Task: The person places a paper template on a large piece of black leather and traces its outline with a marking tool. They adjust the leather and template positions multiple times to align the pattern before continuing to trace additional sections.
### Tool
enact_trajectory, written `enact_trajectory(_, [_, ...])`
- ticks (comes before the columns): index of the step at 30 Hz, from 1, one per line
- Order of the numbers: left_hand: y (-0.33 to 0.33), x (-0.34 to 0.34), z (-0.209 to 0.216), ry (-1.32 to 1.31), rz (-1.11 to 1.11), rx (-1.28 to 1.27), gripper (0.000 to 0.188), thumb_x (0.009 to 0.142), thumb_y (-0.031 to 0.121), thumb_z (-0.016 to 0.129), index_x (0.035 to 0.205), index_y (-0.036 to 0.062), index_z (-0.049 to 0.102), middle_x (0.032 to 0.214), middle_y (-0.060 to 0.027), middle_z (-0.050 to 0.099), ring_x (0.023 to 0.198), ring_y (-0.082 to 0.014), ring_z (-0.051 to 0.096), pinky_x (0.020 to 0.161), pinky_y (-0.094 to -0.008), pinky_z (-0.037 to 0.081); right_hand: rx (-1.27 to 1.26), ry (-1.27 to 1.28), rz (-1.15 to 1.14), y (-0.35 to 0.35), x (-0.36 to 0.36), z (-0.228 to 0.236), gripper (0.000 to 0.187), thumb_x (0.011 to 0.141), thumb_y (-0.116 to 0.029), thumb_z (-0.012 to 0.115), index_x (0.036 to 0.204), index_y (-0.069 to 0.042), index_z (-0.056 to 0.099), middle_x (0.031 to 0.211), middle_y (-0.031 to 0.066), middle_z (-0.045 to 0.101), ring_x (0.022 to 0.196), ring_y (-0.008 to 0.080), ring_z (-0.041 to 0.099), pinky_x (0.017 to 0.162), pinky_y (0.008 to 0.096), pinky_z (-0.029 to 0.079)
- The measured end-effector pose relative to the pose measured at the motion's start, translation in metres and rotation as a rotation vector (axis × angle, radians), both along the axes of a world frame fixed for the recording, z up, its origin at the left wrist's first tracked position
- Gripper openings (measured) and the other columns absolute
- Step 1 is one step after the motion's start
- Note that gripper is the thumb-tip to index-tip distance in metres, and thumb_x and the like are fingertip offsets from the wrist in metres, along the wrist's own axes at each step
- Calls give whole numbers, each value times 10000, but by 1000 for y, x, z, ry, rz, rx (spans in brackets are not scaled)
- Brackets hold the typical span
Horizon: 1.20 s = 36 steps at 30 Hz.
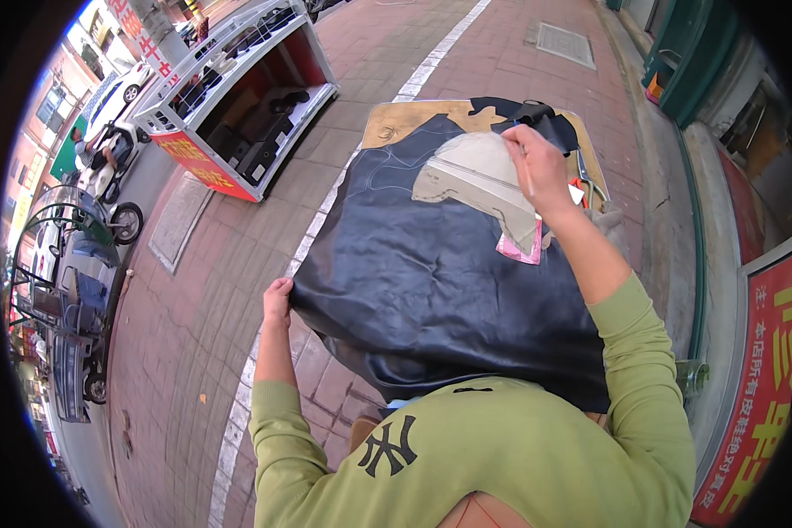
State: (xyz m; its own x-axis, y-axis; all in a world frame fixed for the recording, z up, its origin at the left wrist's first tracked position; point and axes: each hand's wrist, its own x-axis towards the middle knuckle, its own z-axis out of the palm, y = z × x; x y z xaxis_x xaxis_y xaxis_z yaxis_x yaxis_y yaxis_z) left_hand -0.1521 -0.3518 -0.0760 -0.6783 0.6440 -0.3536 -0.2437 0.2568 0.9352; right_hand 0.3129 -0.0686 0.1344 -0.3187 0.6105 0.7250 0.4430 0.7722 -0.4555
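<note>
A large black leather sheet (431, 273) covers most of a wooden board (396, 114) and drapes over its near side. My left hand (278, 300) is closed on the sheet's left edge. On the far part of the leather lies a pale, curved template (471, 167) with a lengthwise strip. My right hand (539, 167) is over the template's right end, its fingers pinched; whatever they hold is too small to make out. Thin curved lines show on the leather left of the template. A pink-and-white packet (519, 246) lies by the template's near tip.
Scissors with orange-and-green handles (594, 189) lie at the board's right edge, near black leather scraps (554, 123). A white-framed red cabinet (246, 114) stands on the brick pavement at far left. Parked three-wheelers (70, 290) line the road. A red sign (757, 396) stands at right.
</note>
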Motion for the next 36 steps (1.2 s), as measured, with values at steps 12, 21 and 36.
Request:
enact_trajectory(12, [0, 0, -1, 47, 60, -76, 36, 911, 98, 655, 909, 71, 678, 805, 42, 621, 737, -82, 540, 680, -241, 425, -453, -260, -159, 99, 3, -145, 102, 853, -149, 666, 902, -60, 680, 854, 166, 693, 833, 359, 669, 724, 427, 518])
enact_trajectory(21, [-5, 1, -7, 34, 74, -59, 66, 920, 116, 652, 941, 59, 679, 797, 25, 627, 693, -97, 556, 606, -250, 437, -430, -300, -294, 121, -15, -170, 76, 846, -134, 688, 893, -80, 661, 918, 147, 680, 880, 360, 653, 756, 452, 517])
enact_trajectory(36, [-2, -9, -13, 37, 58, -125, 116, 957, 140, 600, 994, 55, 671, 800, 0, 655, 664, -103, 598, 576, -257, 477, -311, -189, -139, 67, 108, -129, 126, 895, -98, 633, 1005, -35, 633, 972, 160, 652, 883, 359, 639, 749, 411, 509])
